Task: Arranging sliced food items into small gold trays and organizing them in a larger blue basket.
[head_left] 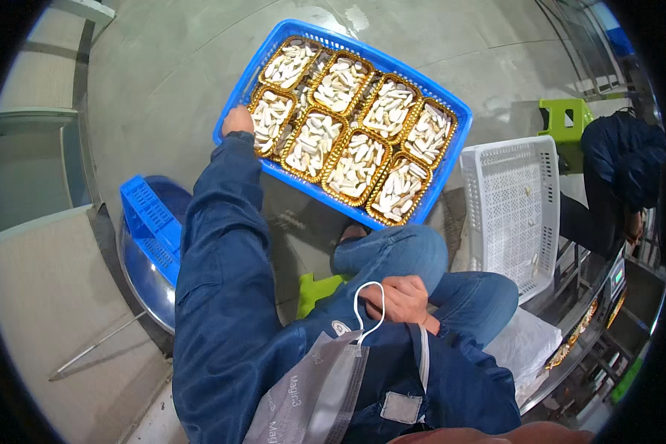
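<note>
My left hand (pixel 238 122) is closed on the left side of a blue perforated crate (pixel 456 111) beside a gold tray. The crate holds several gold-coloured trays (pixel 317 144) of pale, elongated pieces, possibly mushrooms. My right hand (pixel 397 297) is curled over my lap on my jeans, near a white looped cord (pixel 359 303); whatever its fingers hold, if anything, is hidden. A translucent printed apron or sheet (pixel 288 392) hangs at my front.
A white crate (pixel 508 159) stands right, near a green stool (pixel 566 115), a bent-over person (pixel 621 163), a metal stand with a scale (pixel 616 275) and a plastic bag (pixel 518 348). At left are a metal basin (pixel 144 288) and a small blue crate (pixel 152 237).
</note>
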`<state>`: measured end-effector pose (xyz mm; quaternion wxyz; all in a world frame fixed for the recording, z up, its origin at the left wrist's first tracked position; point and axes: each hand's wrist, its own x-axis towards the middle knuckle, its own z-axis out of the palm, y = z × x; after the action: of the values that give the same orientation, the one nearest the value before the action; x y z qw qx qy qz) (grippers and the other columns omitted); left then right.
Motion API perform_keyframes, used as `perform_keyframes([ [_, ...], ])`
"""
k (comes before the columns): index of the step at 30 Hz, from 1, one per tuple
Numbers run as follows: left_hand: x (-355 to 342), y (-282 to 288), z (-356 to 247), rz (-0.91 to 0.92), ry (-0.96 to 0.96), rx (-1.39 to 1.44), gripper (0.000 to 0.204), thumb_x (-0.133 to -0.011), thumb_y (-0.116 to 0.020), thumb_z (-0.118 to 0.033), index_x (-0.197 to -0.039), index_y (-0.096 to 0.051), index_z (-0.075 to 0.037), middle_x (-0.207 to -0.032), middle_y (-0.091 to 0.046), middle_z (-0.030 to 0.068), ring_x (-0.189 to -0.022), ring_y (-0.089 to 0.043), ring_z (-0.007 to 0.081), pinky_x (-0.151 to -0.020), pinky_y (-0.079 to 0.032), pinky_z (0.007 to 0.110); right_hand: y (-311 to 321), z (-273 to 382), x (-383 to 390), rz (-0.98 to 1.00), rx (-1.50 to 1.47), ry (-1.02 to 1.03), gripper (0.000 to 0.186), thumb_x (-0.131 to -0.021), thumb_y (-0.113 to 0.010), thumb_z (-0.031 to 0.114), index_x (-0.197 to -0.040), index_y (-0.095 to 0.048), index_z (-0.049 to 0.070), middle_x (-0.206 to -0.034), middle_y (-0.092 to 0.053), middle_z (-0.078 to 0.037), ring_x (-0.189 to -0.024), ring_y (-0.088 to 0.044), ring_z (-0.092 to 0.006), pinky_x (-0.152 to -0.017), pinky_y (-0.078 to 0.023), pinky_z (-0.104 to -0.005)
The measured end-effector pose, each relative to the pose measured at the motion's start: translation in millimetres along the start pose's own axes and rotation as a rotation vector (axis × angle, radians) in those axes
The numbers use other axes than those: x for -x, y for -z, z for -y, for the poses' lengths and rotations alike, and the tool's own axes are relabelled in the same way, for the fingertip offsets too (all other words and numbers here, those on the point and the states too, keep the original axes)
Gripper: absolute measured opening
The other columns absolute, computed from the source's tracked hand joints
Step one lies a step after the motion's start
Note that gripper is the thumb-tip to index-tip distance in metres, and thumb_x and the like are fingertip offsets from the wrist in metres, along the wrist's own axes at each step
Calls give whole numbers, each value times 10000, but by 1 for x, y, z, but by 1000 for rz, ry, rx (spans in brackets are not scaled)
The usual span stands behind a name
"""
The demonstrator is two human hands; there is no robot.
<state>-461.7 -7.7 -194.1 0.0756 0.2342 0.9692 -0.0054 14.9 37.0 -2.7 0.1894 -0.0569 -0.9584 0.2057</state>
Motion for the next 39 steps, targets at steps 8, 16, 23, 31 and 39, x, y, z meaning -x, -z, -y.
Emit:
perform_keyframes([
  [8,0,-7,-8,36,13,9,232,-869,-474,-99,-930,-691,-46,-952,-674,186,-920,-656,340,-787,-531,441,8,3,2,40,-12,-37,276,-645,-712,193,-911,-673,259,-843,-620,131,-769,-567,-47,-667,-392,-221],
  [16,0,2,-6,23,-4,-61,192,-849,-514,-89,-866,-698,-38,-925,-676,193,-894,-663,339,-766,-541,428,8,6,-1,67,-24,-42,263,-641,-718,201,-896,-681,256,-849,-625,128,-777,-565,-46,-673,-389,-221],
  [23,5,8,-5,-41,-20,-87,175,-846,-508,-86,-900,-671,-50,-915,-670,192,-850,-665,352,-725,-545,440,4,0,2,24,-67,-27,262,-656,-716,195,-910,-688,250,-838,-630,118,-782,-570,-50,-668,-393,-226],
  [31,71,-6,-38,65,-279,-80,129,-766,-577,-95,-862,-641,-37,-836,-664,165,-764,-662,338,-674,-535,428,-2,7,4,17,-74,-58,253,-662,-713,205,-909,-695,256,-799,-620,129,-732,-574,-61,-634,-377,-220],
  [39,70,-8,-37,120,-226,-9,124,-786,-554,-95,-807,-669,-52,-817,-686,157,-764,-679,307,-675,-547,409,4,10,7,78,-29,-48,227,-677,-712,217,-903,-703,239,-777,-623,92,-718,-574,-80,-645,-366,-245],
])
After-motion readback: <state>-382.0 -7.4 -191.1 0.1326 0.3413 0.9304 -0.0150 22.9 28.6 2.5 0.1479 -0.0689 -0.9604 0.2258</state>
